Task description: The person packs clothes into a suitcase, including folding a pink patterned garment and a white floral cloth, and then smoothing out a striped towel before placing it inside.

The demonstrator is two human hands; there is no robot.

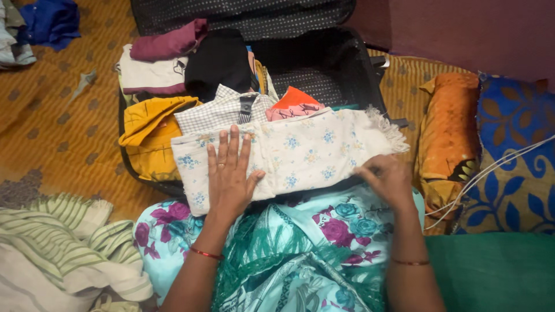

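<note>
White floral cloth (300,153), one piece: left hand (229,173) spread flat, right hand (387,178) pinching its edge.

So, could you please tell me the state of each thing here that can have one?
Suitcase: open, partly packed.
Floral cloth: folded, lying across the suitcase's front edge.
Yellow garment: crumpled, hanging over the rim.
Left hand: flat on the cloth.
Right hand: pinching the cloth's edge.

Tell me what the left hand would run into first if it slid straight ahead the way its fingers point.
The left hand lies flat on the white floral cloth, fingers pointing up-frame toward the suitcase. Straight ahead it would likely meet the checked grey shirt first, though depth is hard to judge.
</note>
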